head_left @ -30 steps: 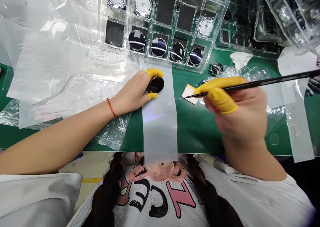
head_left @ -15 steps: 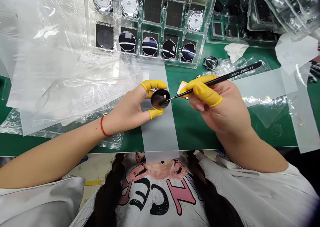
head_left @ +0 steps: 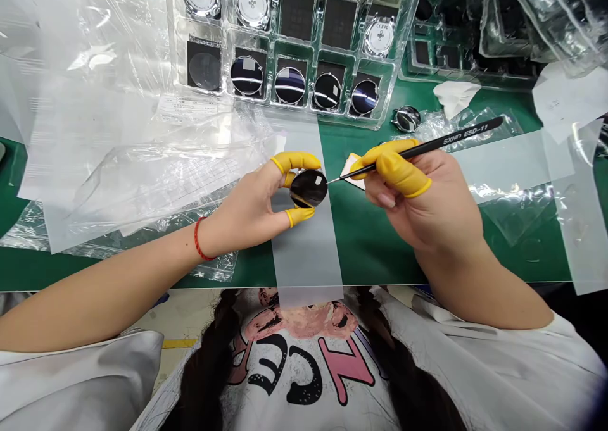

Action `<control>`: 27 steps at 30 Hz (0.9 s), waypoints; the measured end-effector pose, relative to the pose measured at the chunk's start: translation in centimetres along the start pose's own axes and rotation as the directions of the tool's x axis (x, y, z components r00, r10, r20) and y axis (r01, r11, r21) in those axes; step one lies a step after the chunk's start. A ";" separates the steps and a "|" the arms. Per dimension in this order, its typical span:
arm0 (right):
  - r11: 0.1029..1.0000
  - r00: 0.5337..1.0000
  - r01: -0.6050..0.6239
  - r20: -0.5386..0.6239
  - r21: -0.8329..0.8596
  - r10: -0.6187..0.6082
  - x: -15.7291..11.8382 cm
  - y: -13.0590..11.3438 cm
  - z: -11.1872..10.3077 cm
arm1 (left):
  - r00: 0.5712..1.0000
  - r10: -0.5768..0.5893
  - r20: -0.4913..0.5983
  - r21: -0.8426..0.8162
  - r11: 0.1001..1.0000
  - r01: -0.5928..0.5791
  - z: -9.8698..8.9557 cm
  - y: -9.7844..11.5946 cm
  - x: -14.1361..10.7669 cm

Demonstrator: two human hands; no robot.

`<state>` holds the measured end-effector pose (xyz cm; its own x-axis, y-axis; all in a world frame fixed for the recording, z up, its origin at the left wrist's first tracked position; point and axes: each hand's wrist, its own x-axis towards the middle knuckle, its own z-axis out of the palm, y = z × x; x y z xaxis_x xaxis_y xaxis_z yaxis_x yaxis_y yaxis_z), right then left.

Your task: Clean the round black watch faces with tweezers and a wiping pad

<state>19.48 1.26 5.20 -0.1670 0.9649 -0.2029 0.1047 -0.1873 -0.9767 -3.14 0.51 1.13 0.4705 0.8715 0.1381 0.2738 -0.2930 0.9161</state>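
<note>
My left hand (head_left: 256, 206), with yellow finger cots, grips a round, glossy black watch (head_left: 308, 188) by its edges, dark face up, above a translucent strip (head_left: 308, 254). Between thumb and fingers, my right hand (head_left: 427, 197) holds a thin black tool (head_left: 427, 146) marked "SXND ESD-11". Its fine tip is at the right edge of the watch face; whether it touches cannot be made out. A small white pad (head_left: 351, 168) lies partly hidden beneath the right fingers.
A clear tray (head_left: 270, 106) holding several watches stands at the back. Plastic bags and sheets (head_left: 156, 159) cover the left. Another watch (head_left: 407, 119) lies right of the tray. Stacked trays (head_left: 475, 80), a white tissue (head_left: 456, 95) and plastic film (head_left: 517, 159) are at the right.
The tool tip has moved off the watch face to its right edge. The whole view has shifted slightly, and both hands keep their holds.
</note>
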 end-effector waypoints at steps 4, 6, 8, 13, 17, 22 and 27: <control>0.999 1.000 0.016 0.011 0.036 -0.016 -0.2 -0.1 0.0 | 1.000 -0.013 -0.003 -0.019 1.000 0.013 0.0 0.0 0.1; 0.998 0.999 0.015 0.030 0.054 -0.017 -0.4 -0.2 0.1 | 1.000 -0.012 -0.017 -0.016 1.000 0.012 0.0 0.0 0.1; 0.999 0.999 0.013 0.038 0.050 -0.014 -0.4 -0.2 0.2 | 1.000 -0.009 -0.026 -0.007 1.000 0.009 0.0 0.0 0.0; 1.000 1.000 0.025 0.008 0.003 -0.025 0.2 0.2 0.1 | 0.999 -0.017 -0.029 0.023 1.000 0.018 0.0 0.1 -0.1; 0.999 0.999 0.029 -0.016 0.040 -0.029 0.6 0.3 -0.1 | 1.000 -0.014 -0.015 0.012 1.000 0.014 -0.1 0.3 -0.1; 0.998 0.999 0.026 -0.030 0.058 -0.024 0.5 0.3 0.0 | 1.000 -0.026 -0.012 0.014 1.000 0.026 -0.2 0.2 -0.2; 1.000 1.000 0.024 -0.010 0.011 -0.024 0.3 0.4 0.1 | 0.999 -0.022 -0.029 0.008 1.000 0.022 -0.2 0.3 -0.1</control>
<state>19.42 1.47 4.70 -0.1593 0.9709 -0.1787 0.0902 -0.1660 -0.9820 -3.22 0.41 1.48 0.4400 0.8887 0.1288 0.2913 -0.2770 0.9157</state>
